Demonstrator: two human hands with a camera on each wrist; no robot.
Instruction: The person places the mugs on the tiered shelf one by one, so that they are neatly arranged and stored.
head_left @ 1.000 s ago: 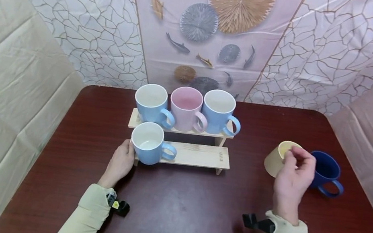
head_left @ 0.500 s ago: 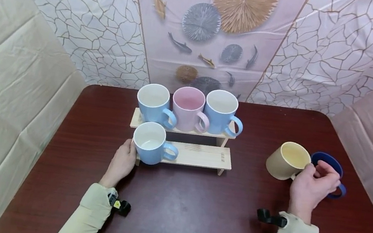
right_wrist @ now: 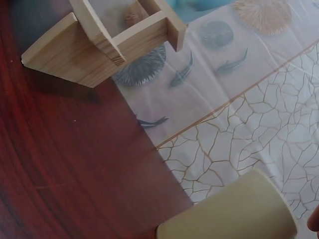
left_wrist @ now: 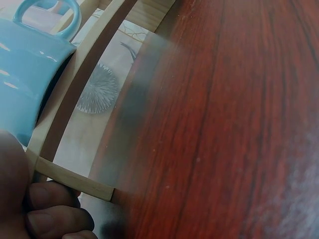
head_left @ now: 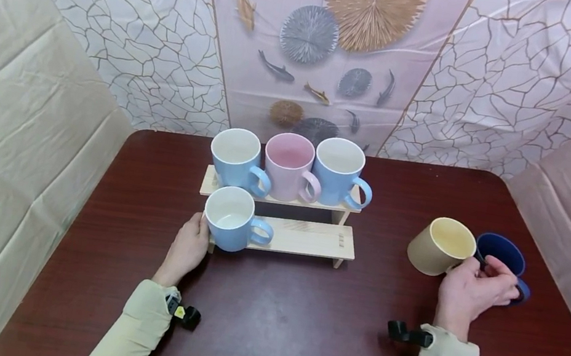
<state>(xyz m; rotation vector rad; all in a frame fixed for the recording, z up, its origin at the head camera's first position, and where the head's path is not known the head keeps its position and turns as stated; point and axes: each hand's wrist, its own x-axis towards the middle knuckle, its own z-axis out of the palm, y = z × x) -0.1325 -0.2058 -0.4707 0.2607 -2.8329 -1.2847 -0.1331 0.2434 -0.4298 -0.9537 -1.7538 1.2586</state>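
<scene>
My left hand (head_left: 187,249) grips the left end of a two-step wooden shelf (head_left: 304,238), its fingers curled under by the leg in the left wrist view. On the lower step, right beside that hand, stands a light blue mug (head_left: 229,225). My right hand (head_left: 471,294) is at the handle side of a yellow mug (head_left: 433,251), thumb and fingers curled about where the handle is, which they hide. The mug's body (right_wrist: 234,214) is at the bottom of the right wrist view. A dark blue mug (head_left: 504,250) stands behind that hand, partly covered by its fingers.
On the upper step stand a light blue mug (head_left: 234,160), a pink mug (head_left: 287,169) and another light blue mug (head_left: 336,177), handles toward the right. Patterned cloth (head_left: 172,42) hangs behind the dark red table (head_left: 268,324), and beige cloth panels flank it.
My right hand has moved right and then down to the yellow mug's handle side, uncovering that mug's rim and covering part of the dark blue mug. My left hand stays at the shelf end.
</scene>
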